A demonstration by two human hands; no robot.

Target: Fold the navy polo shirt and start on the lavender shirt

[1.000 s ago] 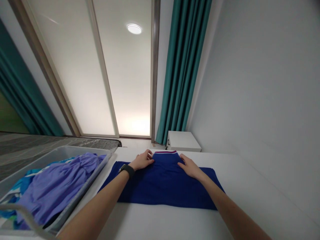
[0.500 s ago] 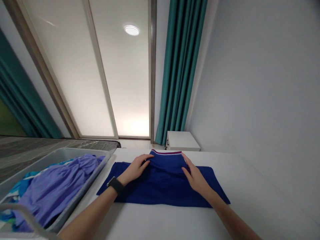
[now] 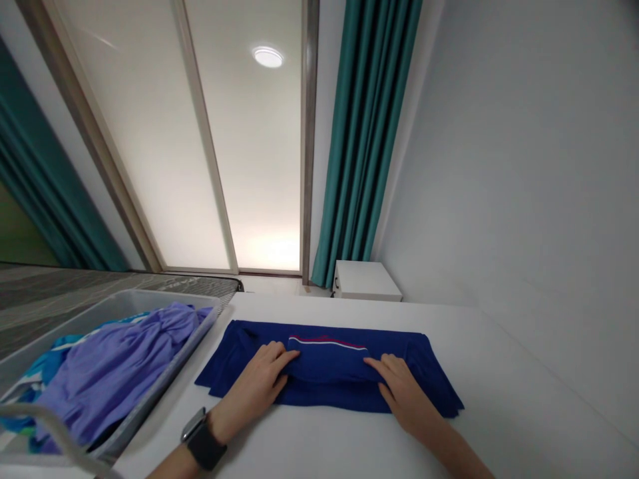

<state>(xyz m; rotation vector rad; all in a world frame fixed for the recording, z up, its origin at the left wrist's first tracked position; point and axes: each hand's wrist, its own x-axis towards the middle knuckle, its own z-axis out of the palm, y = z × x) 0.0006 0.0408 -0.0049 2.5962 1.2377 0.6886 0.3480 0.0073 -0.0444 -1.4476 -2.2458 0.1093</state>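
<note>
Teal curtains (image 3: 372, 133) flank frosted panels (image 3: 254, 166).
White cabinet (image 3: 368, 281) beside pale wall (image 3: 514, 166); patterned grey surface (image 3: 60, 293), perhaps bedding, at left.

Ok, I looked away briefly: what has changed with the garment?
The striped edge of the blue garment has come toward the person, now lying over the cloth below. The left hand and right hand came back too, still touching the garment. The grey tub stayed put.
</note>
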